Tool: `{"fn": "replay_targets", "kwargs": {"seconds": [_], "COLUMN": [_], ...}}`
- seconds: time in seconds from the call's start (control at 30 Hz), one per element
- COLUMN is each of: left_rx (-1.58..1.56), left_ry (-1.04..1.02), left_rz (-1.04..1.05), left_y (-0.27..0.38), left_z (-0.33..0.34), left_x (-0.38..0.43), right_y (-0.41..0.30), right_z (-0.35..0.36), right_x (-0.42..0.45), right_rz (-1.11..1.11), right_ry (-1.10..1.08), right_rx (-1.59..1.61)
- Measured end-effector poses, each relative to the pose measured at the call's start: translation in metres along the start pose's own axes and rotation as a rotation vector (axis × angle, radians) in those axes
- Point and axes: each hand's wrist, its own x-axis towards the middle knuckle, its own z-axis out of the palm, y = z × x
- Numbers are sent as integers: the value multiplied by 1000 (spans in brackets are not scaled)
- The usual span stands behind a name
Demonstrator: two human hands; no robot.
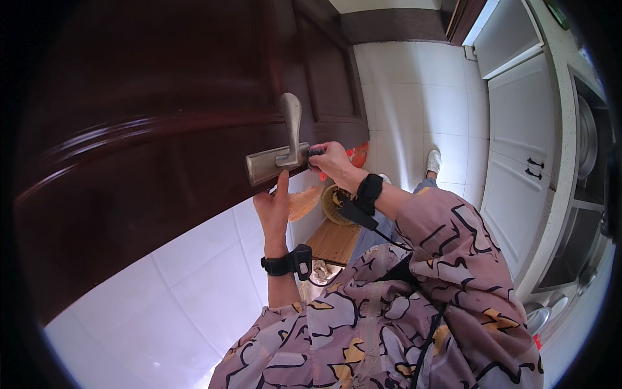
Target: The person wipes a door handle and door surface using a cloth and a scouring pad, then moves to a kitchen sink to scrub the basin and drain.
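A dark brown wooden door (160, 160) with raised panels fills the upper left. It carries a brushed metal lever handle (291, 119) on a long backplate (265, 164). My left hand (273, 209) grips the door's edge, thumb on the front near the backplate and fingers hidden behind. Pinched in my right hand (335, 163) is a dark, rough-looking scrubbing pad (316, 154), touching the backplate's end. Just beyond my left hand shows an orange, textured cloth-like thing (305, 203); whether that hand touches it I cannot tell.
Below the door edge stands a yellowish basket (333, 209) with scraps inside, near a wooden board (333, 240). A red object (358, 154) shows behind my right hand. White cabinets (520, 112) and a counter (561, 97) with a sink (590, 185) line the right.
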Motion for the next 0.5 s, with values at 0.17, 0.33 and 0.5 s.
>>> {"fn": "replay_targets", "kwargs": {"seconds": [0.17, 0.33, 0.5], "left_rx": [-85, -65, -7], "left_ry": [-87, -163, -183], "left_rz": [-9, 17, 61], "left_y": [-3, -7, -13], "left_z": [-10, -10, -14], "left_x": [-7, -2, -1], "right_y": [-40, -23, -41], "right_z": [20, 7, 24], "right_x": [-41, -20, -30], "right_rz": [134, 203, 132], "right_ry": [-40, -34, 16], "right_rx": [245, 204, -5]}}
